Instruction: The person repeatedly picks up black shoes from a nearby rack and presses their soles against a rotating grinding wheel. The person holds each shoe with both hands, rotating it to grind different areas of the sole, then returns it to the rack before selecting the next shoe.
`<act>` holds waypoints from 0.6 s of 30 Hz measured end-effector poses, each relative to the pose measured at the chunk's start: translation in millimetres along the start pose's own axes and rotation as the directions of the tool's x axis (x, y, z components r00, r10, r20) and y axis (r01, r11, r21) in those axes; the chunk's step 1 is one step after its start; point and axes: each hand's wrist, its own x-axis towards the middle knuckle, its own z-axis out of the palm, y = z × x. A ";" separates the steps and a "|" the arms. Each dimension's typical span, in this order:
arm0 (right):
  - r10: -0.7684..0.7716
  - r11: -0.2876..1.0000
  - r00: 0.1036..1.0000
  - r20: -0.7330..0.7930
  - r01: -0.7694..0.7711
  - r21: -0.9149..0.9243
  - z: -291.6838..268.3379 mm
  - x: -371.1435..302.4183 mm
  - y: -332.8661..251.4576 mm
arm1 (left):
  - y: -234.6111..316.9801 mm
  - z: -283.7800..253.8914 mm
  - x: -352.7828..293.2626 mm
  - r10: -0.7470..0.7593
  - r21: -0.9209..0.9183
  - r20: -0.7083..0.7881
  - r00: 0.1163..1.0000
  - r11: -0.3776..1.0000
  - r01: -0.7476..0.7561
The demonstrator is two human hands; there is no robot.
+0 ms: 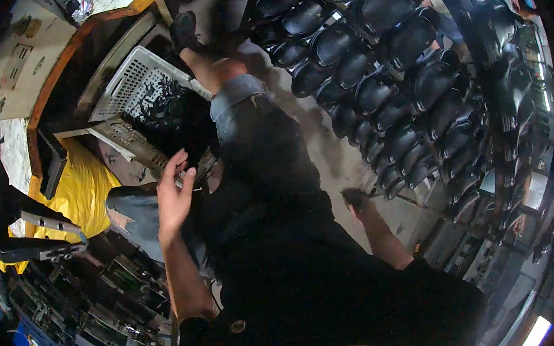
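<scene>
My left hand [176, 194] is raised over my lap, fingers loosely apart and nothing in them. Nearest to it is a pale perforated plastic crate [123, 81] with black scraps [167, 107] inside; the hand is apart from it. My right hand [358, 202] hangs out to the right, low beside my leg. Its fingers are curled around a small dark thing, too dim to name. Beyond that hand stands a rack filled with rows of glossy black oval moulded pieces [376, 90].
A wood-edged workbench [49, 95] runs along the upper left. Below it bulges a yellow plastic bag [82, 188], beside a dark metal arm [48, 225]. Dark metal parts [114, 322] lie at lower left. Parts of another person [439, 17] show behind the rack.
</scene>
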 end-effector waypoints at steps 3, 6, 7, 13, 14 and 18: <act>0.945 0.295 0.327 -0.006 -0.845 0.447 20.1 92.4 -38.0 | 9.7 -3.8 14.4 0.067 0.013 0.052 0.996 0.998 -0.068; 0.349 0.844 0.937 -0.009 -0.318 -0.431 41.8 207.0 -182.2 | 15.2 -12.8 20.1 0.078 -0.063 0.046 0.996 0.995 -0.075; 0.235 0.873 0.972 0.006 -0.208 -0.442 40.8 230.9 -221.8 | 18.2 -13.6 23.6 0.084 -0.106 0.051 0.995 0.991 -0.078; -0.100 0.986 0.936 0.337 0.140 -0.095 36.5 316.4 -372.0 | 48.4 -20.1 16.9 0.102 -0.826 0.070 0.992 0.563 0.000; -0.106 0.994 0.917 0.385 0.085 0.072 35.7 322.9 -372.5 | 47.0 -20.3 11.1 0.131 -0.923 0.052 0.990 0.384 -0.002; -0.027 0.901 0.935 0.354 -0.131 0.414 66.9 346.0 -346.8 | 75.9 -40.6 -4.3 0.304 -0.956 -0.089 0.948 0.242 -0.167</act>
